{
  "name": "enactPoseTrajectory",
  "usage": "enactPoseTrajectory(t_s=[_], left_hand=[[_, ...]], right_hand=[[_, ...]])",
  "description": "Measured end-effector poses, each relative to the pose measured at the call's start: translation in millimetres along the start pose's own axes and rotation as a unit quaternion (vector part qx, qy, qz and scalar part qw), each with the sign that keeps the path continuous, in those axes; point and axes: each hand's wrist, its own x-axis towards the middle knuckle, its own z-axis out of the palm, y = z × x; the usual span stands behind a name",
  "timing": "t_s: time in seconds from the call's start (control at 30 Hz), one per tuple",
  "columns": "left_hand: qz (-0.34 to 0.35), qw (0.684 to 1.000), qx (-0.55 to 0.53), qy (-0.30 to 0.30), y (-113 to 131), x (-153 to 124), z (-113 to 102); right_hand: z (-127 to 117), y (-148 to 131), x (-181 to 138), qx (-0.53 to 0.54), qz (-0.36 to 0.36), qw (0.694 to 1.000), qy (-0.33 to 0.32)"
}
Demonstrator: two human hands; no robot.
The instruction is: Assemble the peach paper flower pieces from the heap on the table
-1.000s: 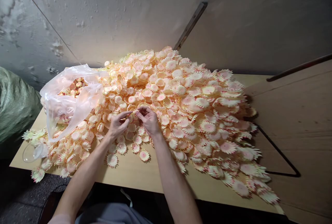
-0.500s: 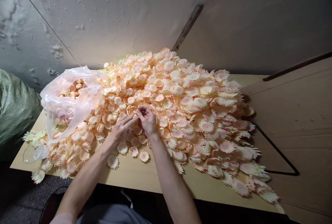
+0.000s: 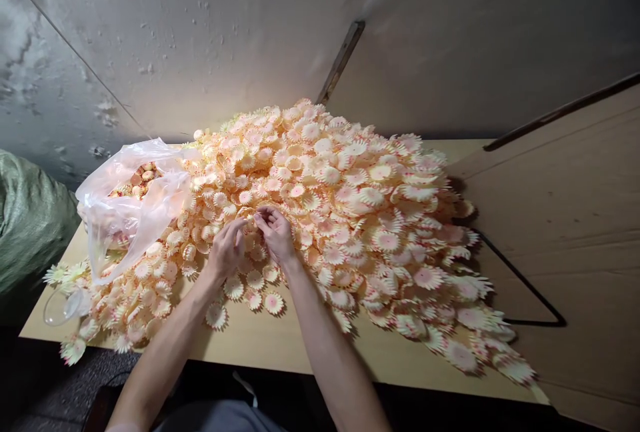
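Observation:
A large heap of pale cream artificial flower pieces (image 3: 370, 199) with toothed edges and pink tints lies before me. My left hand (image 3: 227, 247) is over the front of the heap, its fingers bent and close together. Just to its right, my right hand (image 3: 276, 235) is closed in a pinch, with thumb and fingertips together. What either hand's fingertips hold is too small or too hidden to make out. A few single flower pieces (image 3: 274, 303) lie on the table below the hands.
A translucent plastic bag (image 3: 165, 209) with small round pieces (image 3: 145, 175) inside stands at the left. Near the table's (image 3: 250, 345) left edge lies a clear cup (image 3: 59, 307). A green sack (image 3: 30, 219) is at far left, cardboard (image 3: 560, 232) at right, a wall (image 3: 225, 39) behind.
The view has shifted slightly. My left hand has drawn its fingers in and moved a little apart from the right hand, which stays pinched.

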Motion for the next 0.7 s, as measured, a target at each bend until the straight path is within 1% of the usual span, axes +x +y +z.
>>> enactPoseTrajectory(t_s=[0.13, 0.2, 0.3, 0.37, 0.47, 0.5, 0.57, 0.63, 0.7], left_hand=[[-0.059, 0.998, -0.020, -0.005, -0.4, 1.7, -1.5], [-0.086, 0.996, -0.031, 0.001, -1.9, 1.3, -0.4], [-0.109, 0.993, -0.034, 0.003, -2.0, 3.4, 0.3], [-0.111, 0.993, -0.023, -0.029, -0.6, 6.1, -0.4], [-0.101, 0.989, -0.007, -0.107, 1.4, 8.9, -1.2], [-0.092, 0.988, -0.003, -0.124, 1.5, 8.9, -0.9], [-0.066, 0.989, 0.003, -0.134, 1.2, 7.4, 0.7], [-0.032, 0.992, 0.007, -0.124, 0.6, 4.9, 2.8], [0.004, 0.993, 0.012, -0.120, 0.7, 2.8, 4.2]], right_hand=[[-0.7, -4.8, -4.4, -0.034, -0.011, 0.998, -0.047], [-0.6, -4.2, -5.8, -0.047, -0.008, 0.997, -0.061], [-0.2, -3.0, -6.7, -0.052, -0.003, 0.997, -0.059], [0.0, -3.5, -6.9, -0.047, -0.003, 0.998, -0.050], [-0.1, -4.5, -7.2, -0.064, 0.002, 0.998, -0.024], [-0.3, -4.2, -7.1, -0.079, -0.001, 0.997, -0.012], [-0.5, -2.5, -6.6, -0.113, -0.016, 0.993, 0.009], [-0.8, 0.3, -5.7, -0.136, -0.032, 0.990, 0.024], [-1.1, 3.3, -4.8, -0.139, -0.033, 0.989, 0.032]])
